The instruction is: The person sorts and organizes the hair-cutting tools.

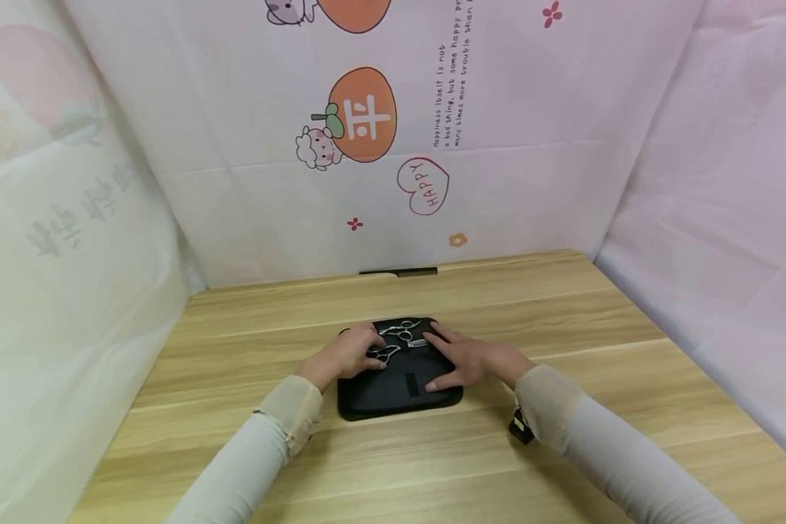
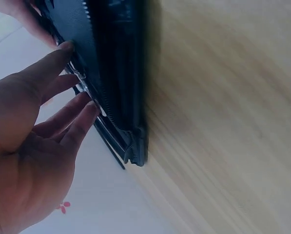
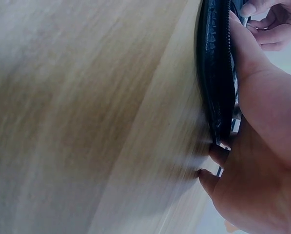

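A black zip case (image 1: 380,399) lies open on the table, with its toothed zip edge showing in the left wrist view. My left hand (image 1: 351,352) is over its left side, thumb and fingers curled about a pair of silver scissors (image 1: 388,354). The scissors' blades are hidden under that hand. Further back in the case lies a second pair of scissors (image 1: 404,331), finger rings to the right. Beside it is a short silver piece (image 1: 418,343) of unclear kind. My right hand (image 1: 468,358) rests on the case's right side, its fingers spread and holding nothing.
A black comb (image 1: 419,272) lies at the table's back edge, against a printed white cloth (image 1: 498,196). Near my right wrist a small black object (image 1: 520,428) is partly covered by the sleeve. White cloth also hangs along both sides of the wooden table (image 1: 236,342).
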